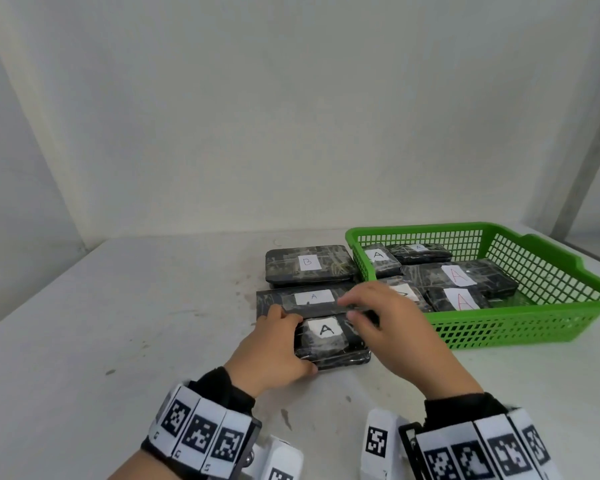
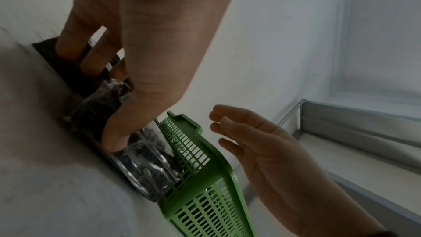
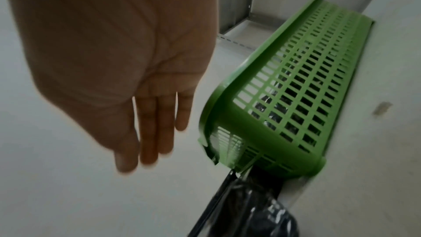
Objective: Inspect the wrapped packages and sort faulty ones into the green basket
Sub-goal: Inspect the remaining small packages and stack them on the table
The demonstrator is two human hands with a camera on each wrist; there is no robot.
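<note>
- The left hand (image 1: 274, 348) gripped the nearest package, a dark rectangular block in shiny clear film with a white label marked "A" (image 1: 329, 341). Its fingers curled over the far edge and the thumb was on the near edge, with the package resting on the pale white tabletop (image 1: 118, 323).
- The right hand (image 1: 392, 327) hovered just above the package's right end with its fingers straight and relaxed, holding nothing; whether the fingertips touched the film could not be told.
- The green plastic lattice basket (image 1: 520, 327) stood just to the right and already held several film-wrapped packages with "A" labels (image 1: 459, 275).
- Behind the held one lay a flatter "A" package (image 1: 312, 299) and, farther back, a "B" package (image 1: 309, 263).
- This looked like the pick-up for inspection.
- The next move probably called for the right hand to close on the free end so both hands could lift and turn the package to check its wrapping, and then either drop it into the basket or set it aside.
</note>
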